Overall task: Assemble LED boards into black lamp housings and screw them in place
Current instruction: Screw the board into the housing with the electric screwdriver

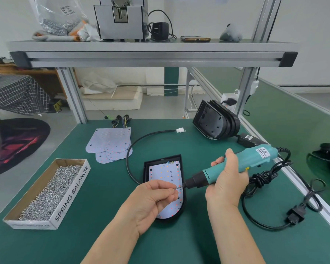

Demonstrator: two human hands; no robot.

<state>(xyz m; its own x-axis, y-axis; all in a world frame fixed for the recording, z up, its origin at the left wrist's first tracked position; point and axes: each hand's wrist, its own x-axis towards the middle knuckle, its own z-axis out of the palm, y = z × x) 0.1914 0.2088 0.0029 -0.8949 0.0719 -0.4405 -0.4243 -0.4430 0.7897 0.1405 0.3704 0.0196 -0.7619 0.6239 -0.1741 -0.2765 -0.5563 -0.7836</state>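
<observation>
The LED board (167, 189) lies seated in a black housing (147, 168) on the green bench (103, 216), between the two hands, ready for screwing. The left hand (152, 202) pinches what looks like a screw at its fingertips (172, 190), held to the bit of the driver (236, 164), which the right hand (227, 180) grips closed and tilted low, probably to load it. A screw box (46, 193) sits left, spare boards (111, 143) and housings (215, 121) behind.

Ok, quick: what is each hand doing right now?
Left hand: fingertips pinched at the driver bit; what they hold is too small to tell.
Right hand: closed around the electric screwdriver.
</observation>
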